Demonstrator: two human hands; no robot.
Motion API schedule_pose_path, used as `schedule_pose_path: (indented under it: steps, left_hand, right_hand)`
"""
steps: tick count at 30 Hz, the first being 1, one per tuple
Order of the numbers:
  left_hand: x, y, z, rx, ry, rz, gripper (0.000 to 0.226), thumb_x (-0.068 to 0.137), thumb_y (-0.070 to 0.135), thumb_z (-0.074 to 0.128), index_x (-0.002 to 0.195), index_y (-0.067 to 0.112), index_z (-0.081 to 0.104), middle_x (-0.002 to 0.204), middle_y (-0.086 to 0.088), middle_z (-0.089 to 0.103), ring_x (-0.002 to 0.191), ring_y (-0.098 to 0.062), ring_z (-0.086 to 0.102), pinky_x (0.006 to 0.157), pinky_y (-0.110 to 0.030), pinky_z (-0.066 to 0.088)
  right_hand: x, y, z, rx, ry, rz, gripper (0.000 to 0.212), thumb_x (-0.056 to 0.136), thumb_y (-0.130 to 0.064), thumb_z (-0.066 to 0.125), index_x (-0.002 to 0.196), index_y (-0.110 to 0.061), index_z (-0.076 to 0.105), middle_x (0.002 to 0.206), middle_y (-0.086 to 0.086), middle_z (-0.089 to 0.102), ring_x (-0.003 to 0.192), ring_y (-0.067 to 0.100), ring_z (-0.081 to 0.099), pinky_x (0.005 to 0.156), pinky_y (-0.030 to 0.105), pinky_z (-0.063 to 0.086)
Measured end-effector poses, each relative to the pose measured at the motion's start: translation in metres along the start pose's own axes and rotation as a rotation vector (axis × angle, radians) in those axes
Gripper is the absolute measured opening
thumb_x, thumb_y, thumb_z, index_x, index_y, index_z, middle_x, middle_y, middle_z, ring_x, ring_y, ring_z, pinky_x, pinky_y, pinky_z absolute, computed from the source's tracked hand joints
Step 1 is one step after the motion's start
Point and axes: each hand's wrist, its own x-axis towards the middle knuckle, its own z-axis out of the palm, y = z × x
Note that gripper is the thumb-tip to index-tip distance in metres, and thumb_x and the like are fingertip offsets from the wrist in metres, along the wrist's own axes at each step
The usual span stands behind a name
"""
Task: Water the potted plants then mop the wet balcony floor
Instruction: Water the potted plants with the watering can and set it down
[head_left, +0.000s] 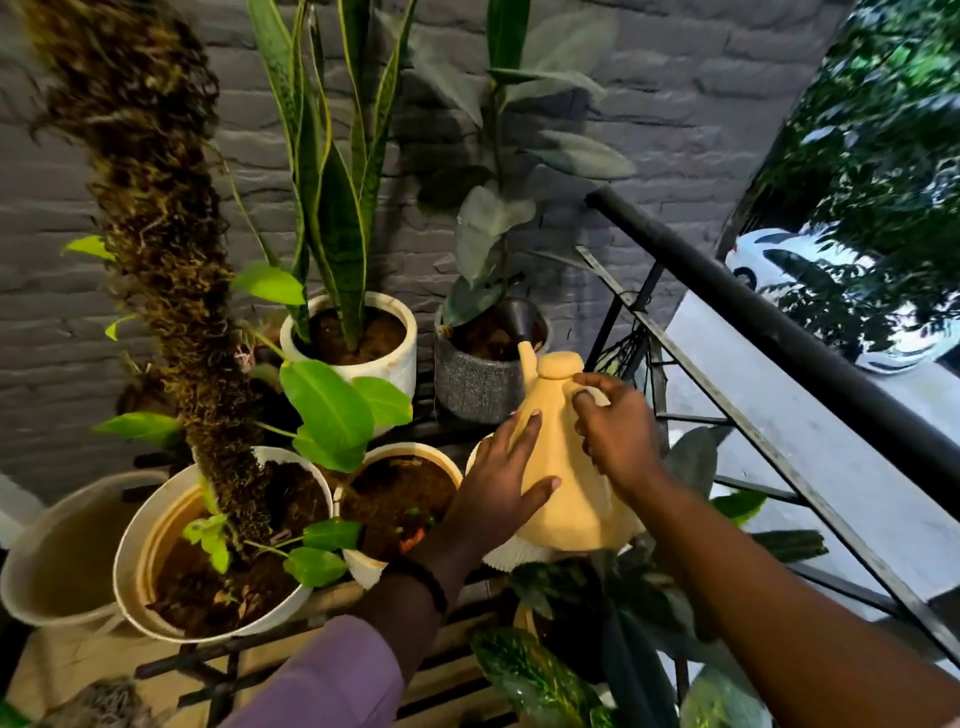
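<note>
The right hand (615, 431) curls its fingers over the top of the yellow watering can (563, 483), apparently on its handle, while the left hand (496, 486) lies flat-fingered against its side, likely steadying the tilt so the dark rose (521, 325) pours into the grey speckled pot (475, 379). Room is tight: the black railing (779, 322) stands close on the right, and white pots (358, 338) crowd the left.

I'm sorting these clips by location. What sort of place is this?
Most likely a home balcony above a street: a black metal railing runs along one side, a white car is parked below, and potted plants crowd against a grey brick wall.
</note>
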Motion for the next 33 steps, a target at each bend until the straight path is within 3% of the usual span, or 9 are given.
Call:
schedule_pose_path:
  steps: [6,8,10,12,15,26,29,33]
  left_hand:
    - [0.048,0.005,0.007,-0.069,-0.005,-0.052,0.086,0.087,0.070,0.036,0.157,0.030,0.006,0.164,-0.006,0.012,0.148,-0.027,0.018,0.116,-0.044,0.023]
    - [0.062,0.007,0.012,-0.116,0.000,-0.066,0.084,0.092,0.064,0.044,0.157,0.026,0.007,0.163,-0.008,0.012,0.148,-0.026,0.019,0.115,-0.041,0.025]
    - [0.075,0.008,0.017,-0.167,0.002,-0.087,0.081,0.096,0.052,0.051,0.157,0.024,0.006,0.163,-0.008,0.011,0.148,-0.024,0.018,0.115,-0.037,0.024]
    - [0.086,0.009,0.021,-0.198,0.004,-0.108,0.082,0.096,0.048,0.053,0.157,0.022,0.006,0.163,-0.007,0.011,0.148,-0.023,0.018,0.115,-0.035,0.023]
    - [0.100,0.011,0.024,-0.239,0.022,-0.119,0.082,0.096,0.046,0.054,0.157,0.019,0.007,0.163,-0.008,0.013,0.148,-0.024,0.019,0.116,-0.036,0.024]
    - [0.117,0.004,0.022,-0.250,0.029,-0.073,0.083,0.095,0.044,0.056,0.156,0.015,0.009,0.159,-0.009,0.019,0.146,-0.024,0.021,0.117,-0.042,0.026]
    - [0.114,-0.004,0.022,-0.201,0.005,-0.052,0.084,0.095,0.047,0.056,0.157,0.017,0.007,0.160,-0.011,0.015,0.148,-0.027,0.016,0.117,-0.043,0.026]
    - [0.109,-0.012,0.024,-0.084,0.006,0.001,0.084,0.092,0.055,0.053,0.157,0.022,0.011,0.159,-0.011,0.014,0.146,-0.030,0.016,0.114,-0.044,0.028]
  right_hand:
    - [0.056,-0.004,0.002,-0.151,-0.026,-0.090,0.031,0.094,-0.027,0.056,0.121,-0.014,0.066,0.089,0.005,0.068,0.075,0.020,0.061,0.079,0.043,0.053]
    - [0.075,-0.003,0.002,-0.217,-0.032,-0.124,0.030,0.094,-0.025,0.056,0.120,-0.013,0.068,0.103,0.010,0.073,0.087,0.026,0.067,0.084,0.035,0.052]
    - [0.090,-0.003,0.002,-0.310,-0.039,-0.177,0.028,0.093,-0.023,0.057,0.117,-0.013,0.069,0.111,0.009,0.072,0.097,0.026,0.067,0.078,0.025,0.045]
    - [0.104,-0.004,0.003,-0.367,-0.056,-0.209,0.028,0.093,-0.024,0.057,0.117,-0.015,0.069,0.112,0.009,0.072,0.100,0.026,0.067,0.078,0.027,0.046]
    - [0.120,-0.007,0.005,-0.402,-0.075,-0.213,0.028,0.093,-0.026,0.056,0.115,-0.017,0.069,0.110,0.011,0.072,0.099,0.029,0.067,0.082,0.033,0.051]
    - [0.137,-0.009,0.010,-0.439,-0.098,-0.198,0.027,0.092,-0.024,0.057,0.115,-0.017,0.069,0.111,0.011,0.072,0.098,0.029,0.068,0.083,0.037,0.054]
    - [0.131,-0.003,0.010,-0.363,-0.060,-0.167,0.025,0.091,-0.025,0.058,0.112,-0.018,0.070,0.099,0.007,0.073,0.084,0.022,0.067,0.075,0.031,0.049]
    - [0.119,0.018,0.003,-0.219,0.017,0.005,0.022,0.092,-0.038,0.057,0.105,-0.021,0.064,0.083,0.009,0.071,0.068,0.027,0.065,0.067,0.042,0.055]
